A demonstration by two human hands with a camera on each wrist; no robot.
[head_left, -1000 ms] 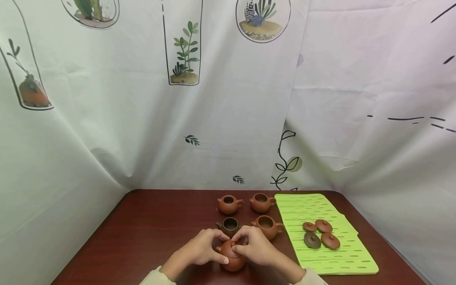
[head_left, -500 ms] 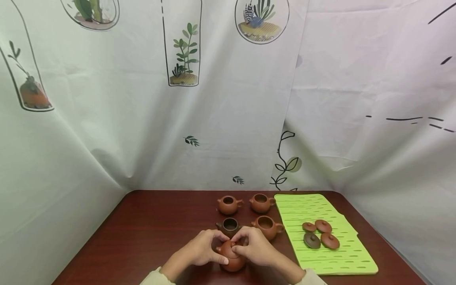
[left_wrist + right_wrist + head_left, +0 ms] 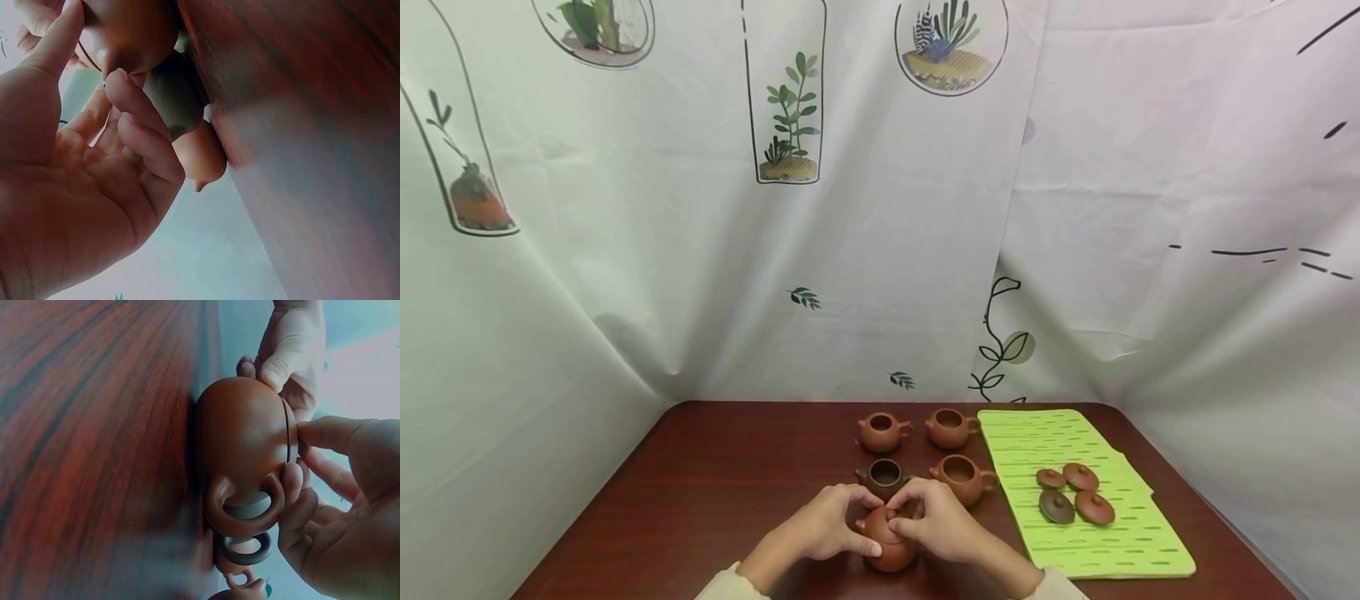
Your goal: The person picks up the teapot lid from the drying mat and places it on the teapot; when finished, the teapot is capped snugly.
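A reddish-brown clay teapot (image 3: 891, 558) stands on the table near its front, between both hands. Its lid (image 3: 292, 432) sits over the mouth, with a thin dark seam showing in the right wrist view. My left hand (image 3: 829, 523) holds the pot's spout side, thumb on the body and fingers curled around the far side. With thumb and fingers, my right hand (image 3: 946, 523) pinches the lid at its knob. The looped handle (image 3: 244, 515) points toward the right hand's side. In the left wrist view the spout (image 3: 111, 61) is right at the fingertips.
Behind the hands stand a dark lidless teapot (image 3: 882, 475) and three brown lidless ones, including the nearest brown teapot (image 3: 962, 477). A green mat (image 3: 1120, 550) at right bears several lids, one a dark lid (image 3: 1057, 506). A printed cloth (image 3: 880, 233) hangs behind the table.
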